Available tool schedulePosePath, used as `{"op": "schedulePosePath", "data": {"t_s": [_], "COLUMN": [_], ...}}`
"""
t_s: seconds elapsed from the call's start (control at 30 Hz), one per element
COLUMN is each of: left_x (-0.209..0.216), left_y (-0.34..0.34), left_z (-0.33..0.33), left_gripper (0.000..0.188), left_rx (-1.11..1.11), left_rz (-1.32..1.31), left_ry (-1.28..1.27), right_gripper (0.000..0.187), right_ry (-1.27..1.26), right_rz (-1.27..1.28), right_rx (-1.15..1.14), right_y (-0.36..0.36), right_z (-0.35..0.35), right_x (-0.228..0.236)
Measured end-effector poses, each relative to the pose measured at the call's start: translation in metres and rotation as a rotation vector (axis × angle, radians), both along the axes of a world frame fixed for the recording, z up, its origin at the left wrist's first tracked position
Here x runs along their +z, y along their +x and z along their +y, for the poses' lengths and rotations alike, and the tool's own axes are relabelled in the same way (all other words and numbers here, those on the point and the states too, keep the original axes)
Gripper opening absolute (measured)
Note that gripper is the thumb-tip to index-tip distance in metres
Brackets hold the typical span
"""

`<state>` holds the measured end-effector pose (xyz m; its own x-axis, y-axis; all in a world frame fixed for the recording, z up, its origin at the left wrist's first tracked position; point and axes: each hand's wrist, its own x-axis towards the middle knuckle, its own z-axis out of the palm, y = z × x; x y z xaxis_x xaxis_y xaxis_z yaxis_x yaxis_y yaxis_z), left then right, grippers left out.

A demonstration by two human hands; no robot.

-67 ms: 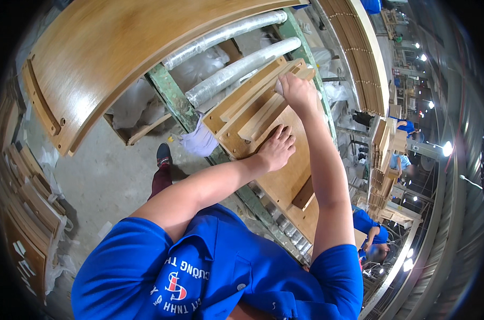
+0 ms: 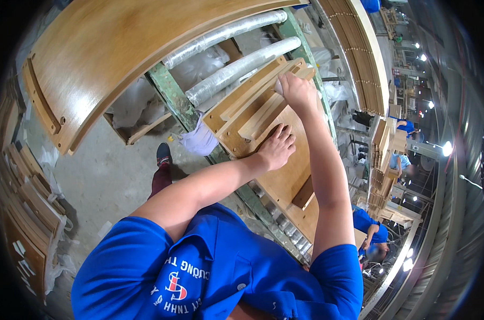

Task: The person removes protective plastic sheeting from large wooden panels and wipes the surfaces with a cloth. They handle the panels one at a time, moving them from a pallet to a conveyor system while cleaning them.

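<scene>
A flat brown wooden panel (image 2: 285, 183) lies across the roller stand in front of me. Pale wooden bars (image 2: 265, 116) rest side by side on its far part. My left hand (image 2: 277, 149) presses down with its fingers spread, beside the near end of the closest bar. Closed at the far end of that same bar is my right hand (image 2: 298, 94); a bit of something whitish shows at its fingers, mostly hidden by the hand. A short dark brown wood block (image 2: 304, 194) lies on the panel, left of my right forearm.
Plastic-wrapped rollers (image 2: 244, 70) span the green frame (image 2: 173, 97). A large glossy panel (image 2: 108, 58) covers the upper left. A pale lilac cloth (image 2: 198, 140) hangs at the frame. Stacked wood parts (image 2: 354, 58) stand at right; a person in blue (image 2: 370, 229) works beyond.
</scene>
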<state>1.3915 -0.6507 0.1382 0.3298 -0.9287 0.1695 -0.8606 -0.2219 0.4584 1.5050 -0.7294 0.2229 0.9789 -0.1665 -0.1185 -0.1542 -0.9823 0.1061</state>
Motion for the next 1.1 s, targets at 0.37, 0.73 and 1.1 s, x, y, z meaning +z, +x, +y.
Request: {"op": "schedulePosePath", "data": {"t_s": [0.37,0.73,1.1], "left_x": [-0.005,-0.010,-0.024], "left_y": [-0.015,-0.038,-0.054], "left_z": [0.004,0.038,0.085], "left_gripper": [0.044,0.034,0.023], "left_rx": [0.013,0.088,-0.282], "left_rz": [-0.071,0.636,0.287], "left_ry": [0.030,-0.345,-0.482], "right_gripper": [0.037,0.030,0.025], "right_ry": [0.096,0.193,0.203], "right_rz": [0.002,0.006,-0.114], "right_rx": [0.047,0.133,0.192], "right_y": [-0.049,-0.088,-0.109], "right_z": [0.043,0.103,0.109], "right_x": [0.001,-0.001,-0.010]}}
